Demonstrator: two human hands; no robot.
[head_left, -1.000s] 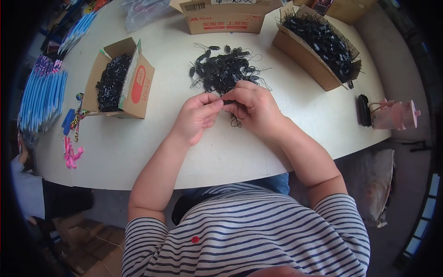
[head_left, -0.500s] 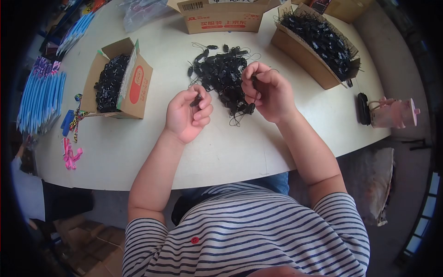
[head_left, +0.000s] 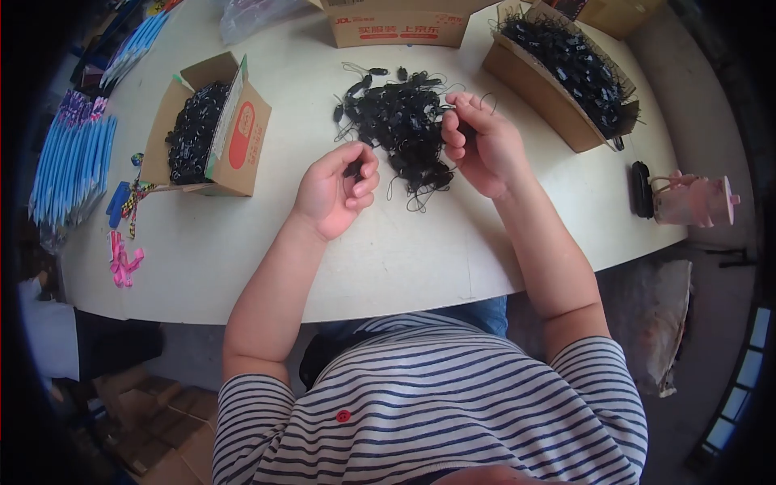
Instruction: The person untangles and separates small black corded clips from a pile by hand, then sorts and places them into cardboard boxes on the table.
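A heap of black strap clips with thin cord loops lies on the white table, between and beyond my hands. Left of the heap's near end, my left hand is curled closed around a small black strap clip, mostly hidden by the fingers. My right hand is at the heap's right side with bent fingers. Dark material shows inside its grip, and a thin cord loop sticks out above the fingers. Exactly how the right fingers hold it is hidden.
An open carton of black pieces stands on the left, another at the back right. A printed box is at the back. Blue packets, pink ribbon, a black case and a pink cup lie along the sides.
My right hand has moved slightly right and up; the clip and cord that hung below it no longer show there. My left hand stays closed, nearly in place. The view has shifted slightly.
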